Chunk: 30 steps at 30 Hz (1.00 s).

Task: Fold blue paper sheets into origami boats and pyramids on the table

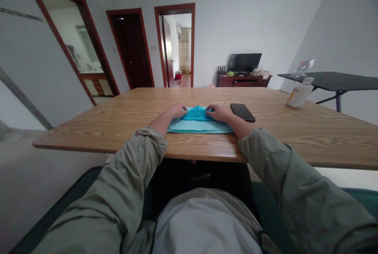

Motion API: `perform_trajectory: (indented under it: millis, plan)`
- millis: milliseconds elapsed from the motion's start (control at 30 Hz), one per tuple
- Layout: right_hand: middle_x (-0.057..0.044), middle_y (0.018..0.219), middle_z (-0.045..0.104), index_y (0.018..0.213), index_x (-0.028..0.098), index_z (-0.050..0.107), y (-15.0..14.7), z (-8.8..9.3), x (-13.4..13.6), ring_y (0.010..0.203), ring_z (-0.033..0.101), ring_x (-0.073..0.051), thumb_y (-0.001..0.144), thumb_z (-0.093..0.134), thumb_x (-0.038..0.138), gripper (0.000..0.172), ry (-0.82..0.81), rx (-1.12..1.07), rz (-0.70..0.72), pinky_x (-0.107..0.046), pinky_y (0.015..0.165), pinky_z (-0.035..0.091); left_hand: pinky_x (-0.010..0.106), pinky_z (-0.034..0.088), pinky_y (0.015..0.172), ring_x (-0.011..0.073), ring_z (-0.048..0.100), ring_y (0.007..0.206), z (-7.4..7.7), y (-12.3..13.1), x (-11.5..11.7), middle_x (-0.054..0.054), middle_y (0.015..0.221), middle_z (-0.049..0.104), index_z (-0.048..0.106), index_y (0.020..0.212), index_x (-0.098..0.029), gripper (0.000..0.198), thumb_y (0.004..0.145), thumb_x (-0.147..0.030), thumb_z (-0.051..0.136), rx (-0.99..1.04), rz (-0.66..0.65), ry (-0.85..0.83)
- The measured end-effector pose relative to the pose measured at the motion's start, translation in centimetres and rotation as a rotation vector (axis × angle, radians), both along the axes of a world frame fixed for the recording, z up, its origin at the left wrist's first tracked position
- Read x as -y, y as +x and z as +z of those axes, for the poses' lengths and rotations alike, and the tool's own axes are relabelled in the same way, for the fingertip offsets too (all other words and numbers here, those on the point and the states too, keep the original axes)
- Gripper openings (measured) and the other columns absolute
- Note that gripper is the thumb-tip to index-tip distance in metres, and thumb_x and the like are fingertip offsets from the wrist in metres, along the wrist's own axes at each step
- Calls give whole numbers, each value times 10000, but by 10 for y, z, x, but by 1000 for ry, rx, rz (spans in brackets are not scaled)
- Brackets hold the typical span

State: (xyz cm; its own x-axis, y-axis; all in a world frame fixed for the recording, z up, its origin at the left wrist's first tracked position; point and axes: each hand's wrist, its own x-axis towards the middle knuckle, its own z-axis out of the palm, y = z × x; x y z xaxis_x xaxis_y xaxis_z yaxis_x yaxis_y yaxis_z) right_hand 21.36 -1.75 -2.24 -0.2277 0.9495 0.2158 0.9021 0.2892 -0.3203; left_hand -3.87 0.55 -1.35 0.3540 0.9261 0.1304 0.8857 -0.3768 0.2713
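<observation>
1. Here we are at the wooden table (pixel 141 114), both arms stretched forward over its near edge, and the hands close together around the blue paper sheet (pixel 201 127).
2. Look at the left arm: it runs up and inward from the lower left, its green-grey sleeve (pixel 138 149) bunched in creases, the bare forearm slanting in toward the middle.
3. The left hand (pixel 176 110) sits palm down at the left end of the darker blue folded part (pixel 197 114), fingers bent and pointing inward, tips right at the paper. Pinching or only pressing? From this view I cannot tell.
4. Over to the right arm, nearly a mirror of its partner, coming up and inward from the lower right, cuff lying back from the wrist, forearm angled over the right end of the sheet.
5. The right hand (pixel 217 112) has its back turned up, fingers curled toward the fold's right end, and again I cannot tell whether they grip it or just lie on it.
6. And the paper itself? Flat on the table, straight ahead of the body, its darker fold rising to a peak between the two hands, the paler band spread on the near side.
7. Just beside the right hand lies a dark phone (pixel 242 112); farther right, a white bottle (pixel 299 94) stands on the tabletop.
</observation>
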Motion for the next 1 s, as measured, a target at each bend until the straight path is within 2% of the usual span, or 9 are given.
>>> perform_trajectory:
  millis: [200, 333, 567, 700, 900, 1000]
  plan:
    - [-55, 1051, 692, 1108, 211, 656, 2, -3, -2, 881, 617, -170, 808, 607, 359, 338, 20, -34, -60, -232, 750, 434, 252, 480, 749, 188, 640, 856, -3, 0, -2, 63, 1004, 712, 705, 1066, -212, 359, 789, -404, 581, 42, 2, 7]
    - [-44, 981, 696, 1074, 195, 660, 1, -2, -1, 806, 605, -148, 771, 645, 328, 332, 25, -35, -116, -214, 692, 418, 244, 468, 686, 179, 637, 780, -5, 0, -3, 68, 960, 715, 704, 1047, -195, 362, 748, -385, 628, 50, 42, 17]
    - [-37, 883, 679, 971, 187, 659, 5, 0, -4, 705, 567, -143, 705, 670, 342, 308, 71, -48, -158, -221, 589, 379, 228, 406, 575, 160, 607, 706, -2, -7, -3, 55, 820, 705, 706, 851, -161, 260, 685, -360, 683, 131, 72, 38]
    - [-42, 847, 670, 914, 178, 659, 8, 0, -5, 700, 564, -147, 695, 665, 346, 276, 76, -55, -167, -225, 585, 383, 239, 380, 552, 154, 582, 642, 1, -11, -2, 38, 712, 680, 708, 746, -156, 216, 667, -356, 689, 151, 52, -3]
    - [-33, 868, 683, 947, 205, 677, 9, -2, -9, 710, 579, -146, 717, 646, 333, 265, 35, -74, -148, -224, 614, 412, 247, 376, 549, 146, 547, 568, 1, -11, -1, 21, 612, 646, 720, 738, -145, 197, 658, -324, 695, 217, 45, -52]
    - [-40, 878, 689, 958, 207, 684, 9, -2, -11, 715, 584, -150, 736, 630, 326, 257, 25, -92, -163, -226, 617, 416, 240, 384, 565, 143, 552, 587, 0, -12, -3, 24, 637, 665, 726, 732, -145, 179, 664, -306, 692, 208, 38, -34]
